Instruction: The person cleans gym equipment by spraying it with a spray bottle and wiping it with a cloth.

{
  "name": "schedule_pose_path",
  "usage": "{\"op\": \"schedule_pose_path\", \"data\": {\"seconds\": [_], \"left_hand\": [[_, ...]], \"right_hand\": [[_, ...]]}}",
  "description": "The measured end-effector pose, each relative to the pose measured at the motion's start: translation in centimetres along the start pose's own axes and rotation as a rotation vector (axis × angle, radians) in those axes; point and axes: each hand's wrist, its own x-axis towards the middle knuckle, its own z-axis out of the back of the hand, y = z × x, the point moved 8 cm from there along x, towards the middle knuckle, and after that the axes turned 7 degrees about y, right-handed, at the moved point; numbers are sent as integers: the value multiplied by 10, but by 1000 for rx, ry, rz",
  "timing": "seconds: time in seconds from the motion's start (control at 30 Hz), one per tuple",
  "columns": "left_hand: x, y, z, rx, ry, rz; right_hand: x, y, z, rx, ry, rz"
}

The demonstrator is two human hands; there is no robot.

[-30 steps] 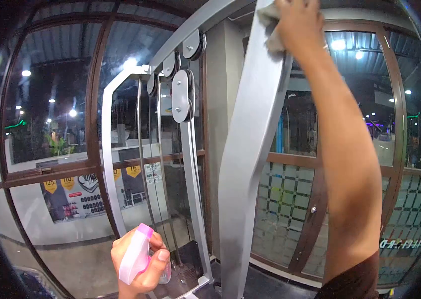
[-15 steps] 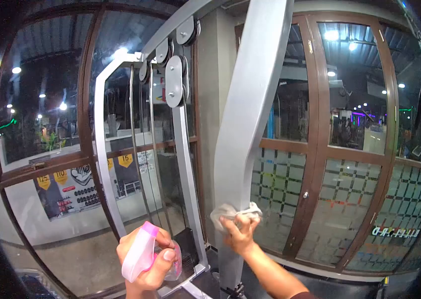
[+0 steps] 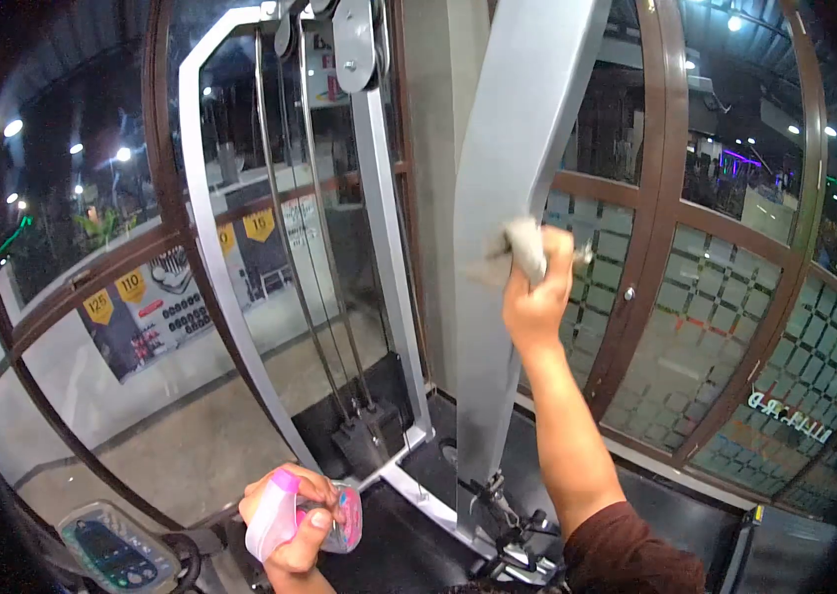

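Note:
My left hand (image 3: 292, 520) is closed around a pink and white spray bottle (image 3: 273, 515), low in the view; its clear lower part (image 3: 347, 517) shows beyond the fingers. My right hand (image 3: 541, 295) grips a pale cloth (image 3: 527, 247), its loose end smeared by motion. Hand and cloth overlap the edge of a broad silver-grey post (image 3: 500, 168), partway up, where the post bends. The post belongs to a cable weight machine.
The machine's frame (image 3: 203, 148) with pulleys (image 3: 355, 49) and a weight stack (image 3: 364, 436) stands at left. An exercise console (image 3: 121, 554) is at lower left. Brown-framed glass doors (image 3: 661, 198) rise at right. A poster (image 3: 161, 307) shows behind the left glass.
My right hand has moved up along the post with the cloth. The view has tipped downward, showing more floor and the console. My left hand still holds the spray bottle, lower in view.

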Motion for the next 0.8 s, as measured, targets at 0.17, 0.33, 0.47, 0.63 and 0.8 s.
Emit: {"op": "schedule_pose_path", "data": {"seconds": [0.17, 0.33, 0.47, 0.63, 0.8], "left_hand": [[-32, 19, 25, -53, -100, 100], [-56, 28, 32, -83, -96, 146], [-79, 33, 46, 0, -33, 204], [-86, 28, 48, -22, -51, 219], [-109, 27, 66, 10, -121, 245]], "right_hand": [[-210, -26, 17, -68, 76, -281], [-350, -65, 27, -105, 66, -651], [-226, -61, 23, 211, -132, -775], [58, 55, 7, 52, -102, -6], [-1, 39, -17, -253, -121, 31]]}}
